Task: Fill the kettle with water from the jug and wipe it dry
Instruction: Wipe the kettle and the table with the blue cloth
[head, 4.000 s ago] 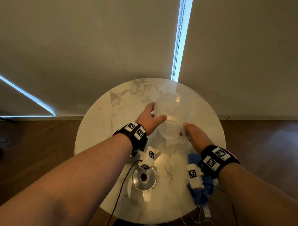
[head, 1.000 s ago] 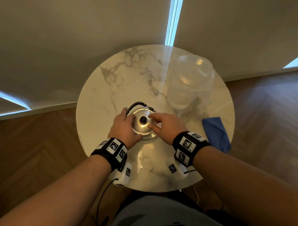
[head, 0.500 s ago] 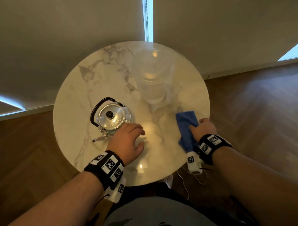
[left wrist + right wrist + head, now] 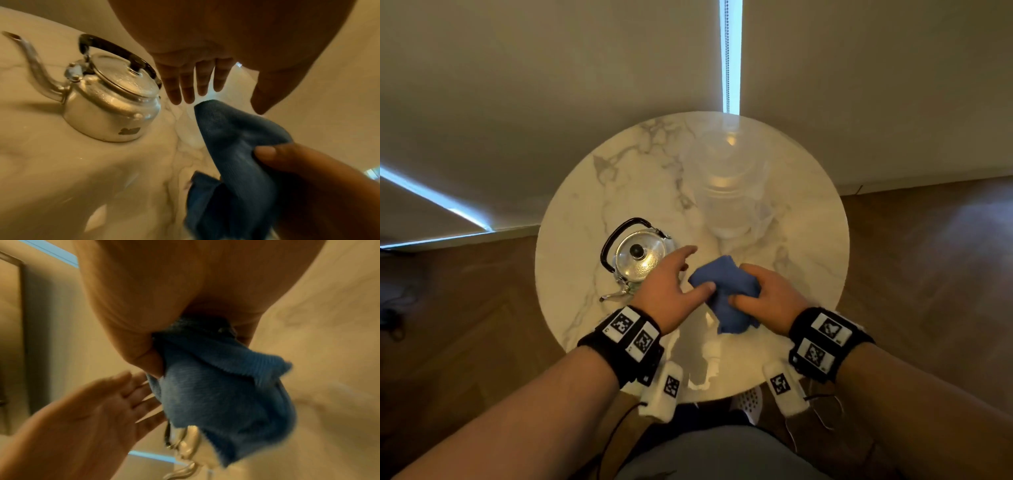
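Observation:
A small silver kettle [image 4: 640, 257] with a black handle stands lidded on the round marble table [image 4: 592, 192], spout toward me; in the left wrist view the kettle [image 4: 111, 104] carries water drops. Behind it on the right stands a clear plastic jug [image 4: 726, 185]. My right hand [image 4: 767, 298] grips a bunched blue cloth [image 4: 726, 291] above the table, just right of the kettle. My left hand [image 4: 674, 284] hovers between kettle and cloth with straight, spread fingers, its thumb near the cloth [image 4: 232, 133]. The right wrist view shows the cloth [image 4: 222, 395] bunched in the palm.
A wet, shiny patch lies on the table's near edge [image 4: 702, 377]. Wooden floor [image 4: 928, 260] surrounds the table, and a blind-covered wall [image 4: 551, 85] rises right behind it. My lap sits under the near rim.
My right hand has lifted the blue cloth off the table's right side and carried it left toward the kettle. My left hand has risen off the table and reached toward the cloth.

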Tool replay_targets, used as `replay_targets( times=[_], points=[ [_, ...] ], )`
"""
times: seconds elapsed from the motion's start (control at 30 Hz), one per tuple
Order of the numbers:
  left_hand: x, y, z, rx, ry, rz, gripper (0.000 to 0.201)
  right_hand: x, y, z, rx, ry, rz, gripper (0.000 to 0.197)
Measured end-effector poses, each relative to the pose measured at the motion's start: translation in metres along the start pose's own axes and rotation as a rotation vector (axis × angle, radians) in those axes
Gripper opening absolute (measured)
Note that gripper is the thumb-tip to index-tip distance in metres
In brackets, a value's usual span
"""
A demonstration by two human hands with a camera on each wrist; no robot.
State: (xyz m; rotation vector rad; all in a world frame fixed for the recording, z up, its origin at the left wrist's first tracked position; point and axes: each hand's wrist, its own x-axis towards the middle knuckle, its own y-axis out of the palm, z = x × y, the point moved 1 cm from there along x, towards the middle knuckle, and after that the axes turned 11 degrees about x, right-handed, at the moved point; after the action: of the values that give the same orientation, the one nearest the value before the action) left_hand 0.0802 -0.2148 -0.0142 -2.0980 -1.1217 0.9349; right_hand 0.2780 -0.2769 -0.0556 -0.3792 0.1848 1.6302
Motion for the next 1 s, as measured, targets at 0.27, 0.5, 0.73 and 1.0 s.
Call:
replay_targets(
  times=[0.27,0.5,0.73,1.0],
  points=[
    [-0.018,-0.05,0.027,-0.449,-0.097,0.1,0.03,0.007,0.038,0.01,-0.063,-0.042,0.222,0.039],
    [-0.042,-0.083,0.025,-0.396,0.138,0.142,0.034,0.024,0.049,0.02,-0.139,-0.028,0.333,0.107],
    [-0.029,-0.114,0.048,-0.72,0.191,0.179,0.014,0.057,0.095,0.07,0.13,-0.008,0.417,0.071],
    [0.022,-0.114,0.12,-0.435,-0.082,-0.087,0.019,0.062,0.131,0.041,0.574,0.079,-0.111,0.059]
  ],
)
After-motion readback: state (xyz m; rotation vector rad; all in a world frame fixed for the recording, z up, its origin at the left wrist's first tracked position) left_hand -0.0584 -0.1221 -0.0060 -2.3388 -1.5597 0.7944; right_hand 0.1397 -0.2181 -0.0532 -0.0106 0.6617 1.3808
